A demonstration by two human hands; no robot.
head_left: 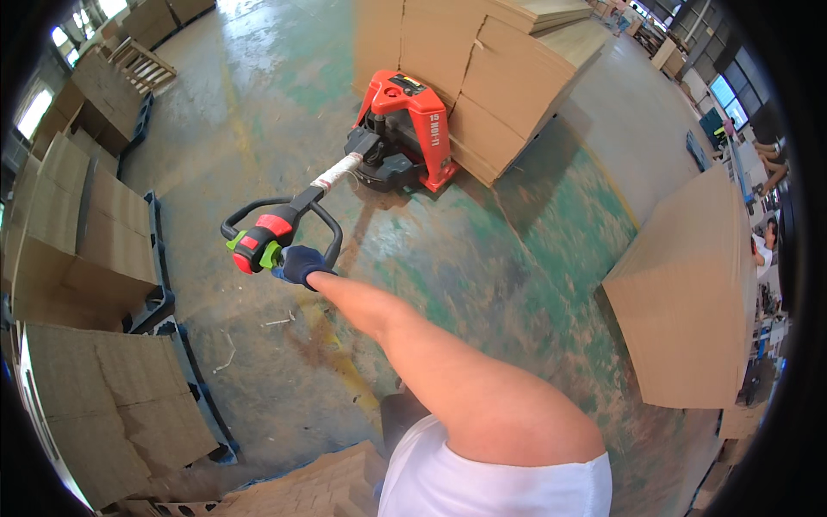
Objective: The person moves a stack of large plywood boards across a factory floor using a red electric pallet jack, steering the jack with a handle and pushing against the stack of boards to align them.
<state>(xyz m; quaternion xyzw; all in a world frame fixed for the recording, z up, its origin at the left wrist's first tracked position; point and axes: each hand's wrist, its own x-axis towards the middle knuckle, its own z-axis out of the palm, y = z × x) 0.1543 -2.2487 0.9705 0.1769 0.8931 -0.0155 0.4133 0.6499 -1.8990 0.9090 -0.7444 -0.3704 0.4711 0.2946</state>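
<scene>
My right hand (304, 265), in a dark blue glove, is closed on the handle (274, 233) of an electric pallet truck at the end of my outstretched arm. It sits at the near right of the looped black handle, next to a green control and red buttons. From the handle, a black tiller with a white-wrapped section (338, 172) slopes up to the red and black pallet truck (424, 116). Behind the truck's body stands a tall load of brown cardboard (495, 95). My left hand is out of the picture.
Cardboard stacks (121, 405) on dark blue pallets (202, 392) line the left side. Another large cardboard stack (685, 302) stands at the right. More cardboard (319, 487) is close at the bottom. A wooden pallet (142, 65) is far left. People are at the far right.
</scene>
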